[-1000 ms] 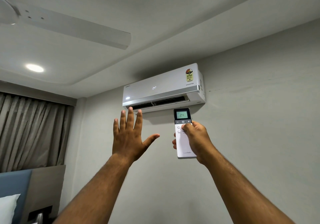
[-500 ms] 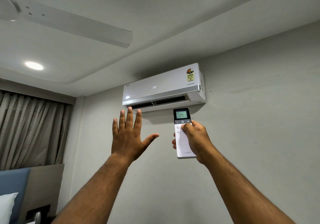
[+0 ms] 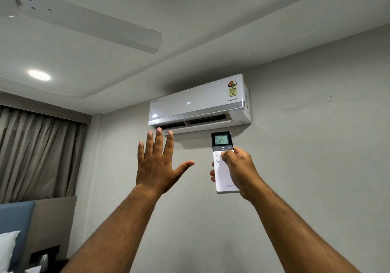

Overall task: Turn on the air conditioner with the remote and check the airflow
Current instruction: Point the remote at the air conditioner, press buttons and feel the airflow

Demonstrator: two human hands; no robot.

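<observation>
White wall-mounted air conditioner (image 3: 198,103) shows 24, louvre open: switch-on looks done. Right hand (image 3: 238,167) grips white slim remote (image 3: 222,160). Left hand (image 3: 157,160) empty, fingers spread below vent: airflow check underway.

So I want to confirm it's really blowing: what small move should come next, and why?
Probably ease the open left hand closer under the air conditioner louvre. The unit and the remote in the right hand both show 24, so it looks on; only the airflow is unconfirmed.
</observation>
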